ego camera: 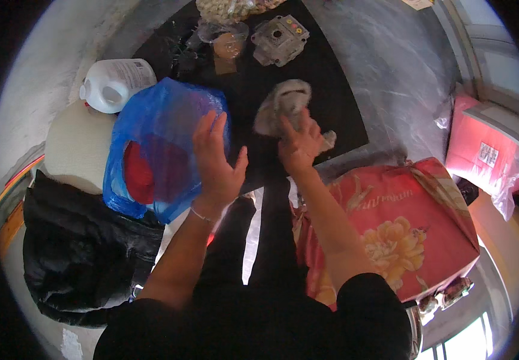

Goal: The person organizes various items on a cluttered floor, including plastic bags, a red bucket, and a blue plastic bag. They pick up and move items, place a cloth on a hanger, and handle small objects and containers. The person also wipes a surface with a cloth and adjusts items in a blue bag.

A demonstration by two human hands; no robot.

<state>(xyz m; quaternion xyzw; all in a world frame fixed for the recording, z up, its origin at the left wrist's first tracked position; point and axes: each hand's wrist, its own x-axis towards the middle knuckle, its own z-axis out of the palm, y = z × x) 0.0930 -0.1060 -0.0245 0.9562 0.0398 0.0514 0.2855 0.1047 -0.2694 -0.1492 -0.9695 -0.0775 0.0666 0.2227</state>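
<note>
My left hand (218,164) is held with fingers and thumb apart and nothing in it. It is close to the right side of a blue plastic bag (169,112), through whose opening something red shows. Over the lower part of a crumpled, greyish-white cloth item (284,101), possibly a glove, is my right hand (302,146). Its fingers overlap the fabric, and a pale end sticks out to the right of the hand. Whether the fingers grip it is unclear. The cloth is on or just above a black mat (345,108).
A dirty metal housing (281,40), a clear-wrapped brown item (228,47) and a woven bundle (237,9) occupy the mat's far part. To the left are a white jug (119,83) and a black padded jacket (83,252). A red floral bag (394,225) is at right.
</note>
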